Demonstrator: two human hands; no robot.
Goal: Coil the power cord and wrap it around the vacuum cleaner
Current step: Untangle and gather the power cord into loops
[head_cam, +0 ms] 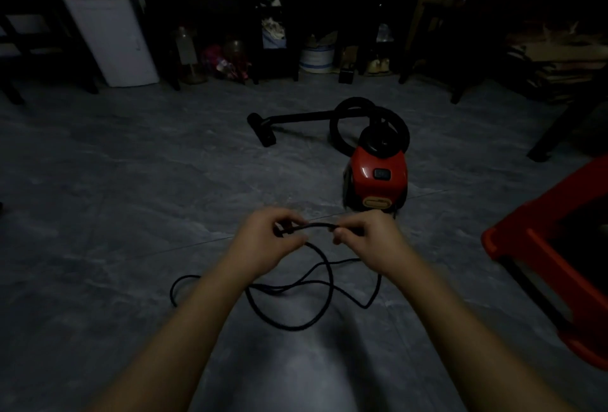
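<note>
both forearms outstretched, left hand and right hand each in a pinching grip on the power cord

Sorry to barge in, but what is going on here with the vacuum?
A person holds a short stretch of the black power cord between the left hand and the right hand, each pinching it. The rest lies in loose loops on the grey floor. The red vacuum cleaner stands just beyond, the cord not yet wrapped around it.
</note>
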